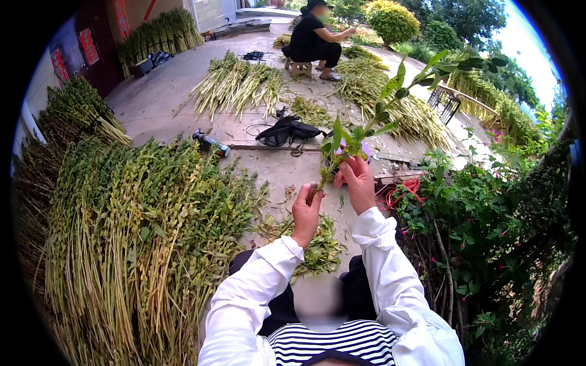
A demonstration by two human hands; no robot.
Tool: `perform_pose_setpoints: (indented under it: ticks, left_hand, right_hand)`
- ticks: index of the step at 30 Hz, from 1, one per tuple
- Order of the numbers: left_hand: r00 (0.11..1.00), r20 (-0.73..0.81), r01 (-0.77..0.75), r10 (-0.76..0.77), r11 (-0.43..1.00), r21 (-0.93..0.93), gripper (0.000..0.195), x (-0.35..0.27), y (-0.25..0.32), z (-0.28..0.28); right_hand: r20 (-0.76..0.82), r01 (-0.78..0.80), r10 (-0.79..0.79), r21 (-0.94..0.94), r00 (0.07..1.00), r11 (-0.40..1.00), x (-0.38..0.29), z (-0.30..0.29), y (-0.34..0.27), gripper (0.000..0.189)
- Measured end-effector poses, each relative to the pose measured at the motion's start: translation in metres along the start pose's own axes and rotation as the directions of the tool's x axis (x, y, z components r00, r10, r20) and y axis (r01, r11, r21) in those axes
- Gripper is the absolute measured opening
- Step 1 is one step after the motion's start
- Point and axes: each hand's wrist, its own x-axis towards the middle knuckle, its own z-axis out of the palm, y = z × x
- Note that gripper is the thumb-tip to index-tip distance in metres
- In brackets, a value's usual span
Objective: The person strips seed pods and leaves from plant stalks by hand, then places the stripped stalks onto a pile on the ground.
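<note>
A leafy green plant stalk with seed pods [381, 113] slants up and to the right in front of me. My left hand [307, 211] grips its lower part between thumb and fingers. Higher up, my right hand [356, 179] has its thumb and fingertips at the leaves beside the stem; whether they pinch a leaf or the stem itself is not clear. On the ground under my hands lies a small heap of loose green leaves [324, 247]. A large pile of cut stalks [132, 228] with leafy tops spreads at my left.
A black bag [288, 131] and a dark bottle [211, 142] lie ahead. Beyond, a person [316, 39] sits on a low stool [301, 69] between stalk piles [238, 84]. Red twine [405, 192] and flowering bushes [476, 219] are at the right; tied bundles [78, 107] stand at the left.
</note>
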Motion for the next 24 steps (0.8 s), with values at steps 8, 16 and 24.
perform_pose_setpoints:
  ticks: [8, 16, 24]
  left_hand:
    - [0.956, 0.289, 0.114, -0.042, 0.966, -0.234, 0.073, 0.034, -0.010, -0.011]
    - [0.986, 0.168, 0.071, -0.004, 0.915, -0.398, 0.074, 0.059, 0.023, -0.028]
    - [0.988, -0.148, -0.079, 0.038, 0.956, -0.282, 0.026, 0.059, 0.016, -0.045]
  right_hand:
    - [-0.044, -0.097, 0.096, -0.027, 0.994, 0.995, 0.000, -0.016, 0.051, 0.016]
    - [0.125, -0.207, 0.241, -0.233, 0.962, 0.950, -0.023, 0.017, 0.076, 0.013]
    - [0.246, -0.169, 0.241, -0.282, 0.939, 0.944, -0.033, 0.030, 0.087, 0.012]
